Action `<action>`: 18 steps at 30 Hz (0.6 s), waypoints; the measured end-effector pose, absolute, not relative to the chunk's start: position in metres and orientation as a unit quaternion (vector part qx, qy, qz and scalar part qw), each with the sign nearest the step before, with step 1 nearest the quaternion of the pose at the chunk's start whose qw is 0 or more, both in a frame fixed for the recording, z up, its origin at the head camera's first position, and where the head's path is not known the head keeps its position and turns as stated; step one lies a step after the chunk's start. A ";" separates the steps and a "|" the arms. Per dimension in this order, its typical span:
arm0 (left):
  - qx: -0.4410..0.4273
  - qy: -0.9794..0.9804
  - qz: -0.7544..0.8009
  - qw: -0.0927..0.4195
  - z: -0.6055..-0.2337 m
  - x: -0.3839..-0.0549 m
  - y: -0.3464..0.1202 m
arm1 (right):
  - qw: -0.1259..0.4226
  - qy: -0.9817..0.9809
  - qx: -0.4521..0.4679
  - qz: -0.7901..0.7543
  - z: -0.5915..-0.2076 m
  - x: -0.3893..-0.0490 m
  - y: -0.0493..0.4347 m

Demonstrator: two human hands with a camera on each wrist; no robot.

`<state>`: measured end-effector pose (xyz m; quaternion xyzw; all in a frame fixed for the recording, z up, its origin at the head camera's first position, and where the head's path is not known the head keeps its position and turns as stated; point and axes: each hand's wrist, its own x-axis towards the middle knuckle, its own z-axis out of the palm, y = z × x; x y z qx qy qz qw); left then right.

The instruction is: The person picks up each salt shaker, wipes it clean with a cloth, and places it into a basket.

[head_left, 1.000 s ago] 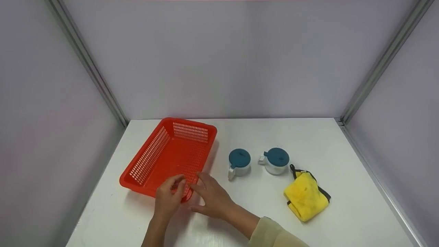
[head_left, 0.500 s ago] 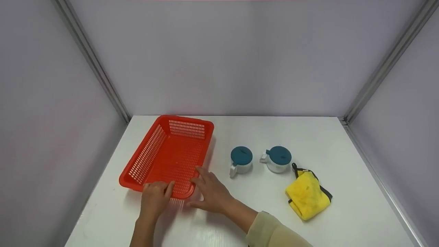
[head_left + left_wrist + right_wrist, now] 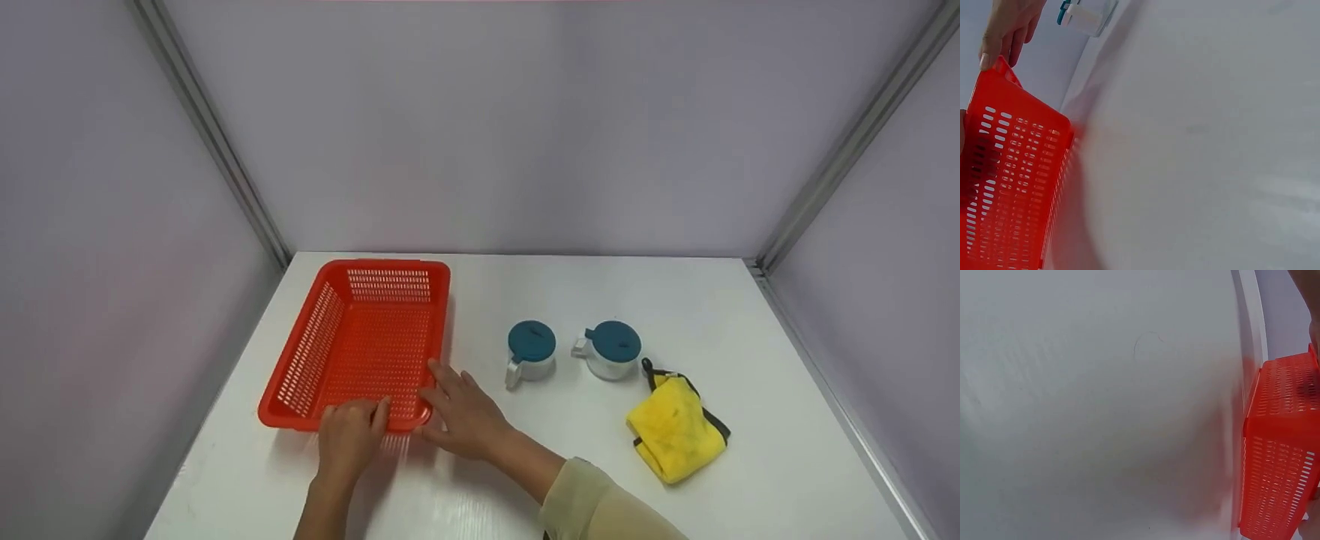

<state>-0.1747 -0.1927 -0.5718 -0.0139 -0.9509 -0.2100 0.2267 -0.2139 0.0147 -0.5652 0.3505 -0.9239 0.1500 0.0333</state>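
Note:
In the head view a red plastic basket (image 3: 382, 337) with slotted sides stands at the left of the table. My left hand (image 3: 351, 439) grips its near rim, fingers curled over the edge and thumb lying along it. At the near right corner my right hand (image 3: 466, 416) rests with spread fingers against the rim. The left wrist view shows the basket's slotted wall (image 3: 1016, 152) close up, with the right hand (image 3: 1010, 28) at its corner above. From the right wrist the basket (image 3: 1283, 422) fills the right edge.
Two clear jars with teal lids and white handles, one nearer (image 3: 532, 349) and one farther right (image 3: 613, 349), stand right of the basket. A folded yellow cloth (image 3: 677, 431) with dark edging lies beyond them. Grey walls (image 3: 480, 127) enclose the white table (image 3: 757, 360).
My left hand has gone from above the basket's near corner down and left onto the near rim. The basket has turned so that it sits straighter, its far end shifting left. The right hand stays at the corner.

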 end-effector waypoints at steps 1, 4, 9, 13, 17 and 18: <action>-0.016 -0.950 -0.213 0.227 -0.571 -0.175 -0.192 | 0.036 -0.924 0.350 0.150 -0.565 -0.215 0.015; -0.021 -0.948 -0.230 0.218 -0.568 -0.176 -0.191 | 0.039 -0.925 0.345 0.157 -0.565 -0.216 0.016; -0.009 -0.941 -0.271 0.202 -0.564 -0.177 -0.202 | 0.030 -0.924 0.340 0.173 -0.566 -0.218 0.017; 0.025 -0.934 -0.270 0.235 -0.567 -0.179 -0.223 | 0.014 -0.923 0.338 0.185 -0.567 -0.219 0.017; 0.063 -0.925 -0.261 0.270 -0.573 -0.181 -0.246 | 0.006 -0.922 0.338 0.188 -0.568 -0.218 0.018; 0.072 -0.925 -0.256 0.271 -0.574 -0.181 -0.251 | 0.005 -0.922 0.338 0.188 -0.569 -0.218 0.018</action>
